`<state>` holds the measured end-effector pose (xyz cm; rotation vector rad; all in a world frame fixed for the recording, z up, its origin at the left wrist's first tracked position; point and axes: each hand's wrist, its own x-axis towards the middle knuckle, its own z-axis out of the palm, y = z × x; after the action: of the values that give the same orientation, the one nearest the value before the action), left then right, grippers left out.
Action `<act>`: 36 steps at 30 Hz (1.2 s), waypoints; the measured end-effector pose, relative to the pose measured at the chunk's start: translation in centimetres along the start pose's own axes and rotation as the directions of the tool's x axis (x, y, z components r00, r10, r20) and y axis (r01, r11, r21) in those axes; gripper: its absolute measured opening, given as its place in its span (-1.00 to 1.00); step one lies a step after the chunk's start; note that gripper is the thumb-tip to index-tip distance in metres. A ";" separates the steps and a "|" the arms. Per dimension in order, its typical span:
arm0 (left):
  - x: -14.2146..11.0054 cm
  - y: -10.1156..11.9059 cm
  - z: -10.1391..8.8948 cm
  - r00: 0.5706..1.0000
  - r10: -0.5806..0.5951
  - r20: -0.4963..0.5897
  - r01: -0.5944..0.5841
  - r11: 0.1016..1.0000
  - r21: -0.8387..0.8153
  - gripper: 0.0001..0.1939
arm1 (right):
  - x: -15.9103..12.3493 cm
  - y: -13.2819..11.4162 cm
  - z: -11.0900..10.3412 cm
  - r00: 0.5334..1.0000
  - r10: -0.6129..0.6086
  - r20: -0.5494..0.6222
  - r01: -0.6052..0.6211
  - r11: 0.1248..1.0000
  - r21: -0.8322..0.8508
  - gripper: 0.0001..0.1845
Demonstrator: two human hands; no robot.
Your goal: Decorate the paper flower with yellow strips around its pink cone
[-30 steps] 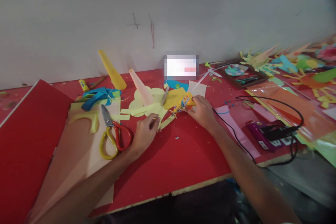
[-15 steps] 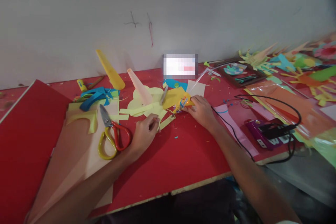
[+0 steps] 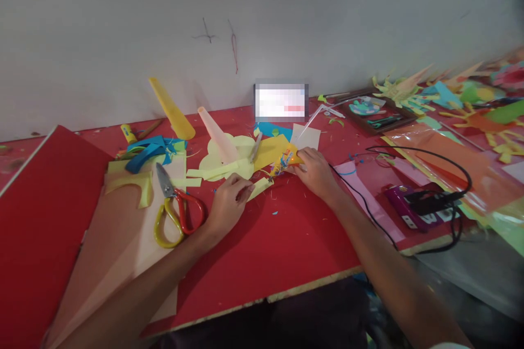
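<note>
My right hand [image 3: 315, 170] is closed around an orange hot glue gun [image 3: 291, 157], its body littered with coloured scraps. The gun's tip points down and left, close to a pale yellow paper strip [image 3: 261, 188]. My left hand [image 3: 230, 199] is closed with curled fingers at the strip's left end; whatever it pinches is hidden. Behind it lies a pale yellow scalloped paper shape [image 3: 207, 162] with a peach paper cone [image 3: 219, 136] on it. Scissors [image 3: 176, 202] with one red and one yellow handle rest left of my left hand.
A yellow cone [image 3: 172, 109] stands by the wall. Blue paper scraps [image 3: 151, 150] lie at the left, beside a red board [image 3: 53, 218]. Rightward are a black cord [image 3: 364, 207], a purple box [image 3: 403, 207], plastic-wrapped orange sheets [image 3: 446, 158] and a dark tray [image 3: 379, 130].
My left hand has shifted slightly and turned, and a pale paper piece by its fingertips no longer shows. The right hand and glue gun stay nearly in place.
</note>
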<state>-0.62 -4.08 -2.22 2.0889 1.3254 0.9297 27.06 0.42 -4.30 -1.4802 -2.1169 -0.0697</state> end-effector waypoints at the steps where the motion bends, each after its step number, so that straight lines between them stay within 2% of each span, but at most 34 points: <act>1: 0.1 -0.1 0.1 1.000 -0.010 0.020 0.010 1.000 0.015 -0.79 | 0.0 0.0 0.1 1.000 0.002 0.002 -0.002 1.000 -0.003 -0.90; 7: 0.8 -0.2 0.4 0.989 -0.065 0.133 0.052 0.994 0.093 -0.85 | -0.2 0.4 0.4 1.000 0.017 0.018 -0.017 1.000 -0.017 -0.81; 19: 1.3 0.5 0.4 0.977 -0.134 0.165 0.094 0.968 0.232 -0.89 | -0.3 0.4 0.0 0.993 0.061 0.101 -0.055 0.996 -0.064 -0.68; 26: 1.4 0.7 0.4 0.972 -0.156 0.175 0.095 0.944 0.315 -0.86 | -0.5 2.2 -0.7 0.983 0.186 0.003 -0.185 0.980 -0.078 -0.68; 32: 1.3 1.6 0.2 0.966 -0.164 0.198 0.074 0.915 0.397 -0.82 | -0.7 3.7 -0.1 0.949 0.306 -0.079 -0.313 0.944 -0.105 -0.57; 36: 0.7 2.4 -0.6 0.950 -0.184 0.252 0.031 0.859 0.512 -0.67 | -1.0 3.7 0.4 0.939 0.332 -0.088 -0.341 0.933 -0.114 -0.56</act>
<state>0.53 -4.37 0.12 2.3770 1.6248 0.2079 30.42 1.21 -6.07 -1.8698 -1.8053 -0.1273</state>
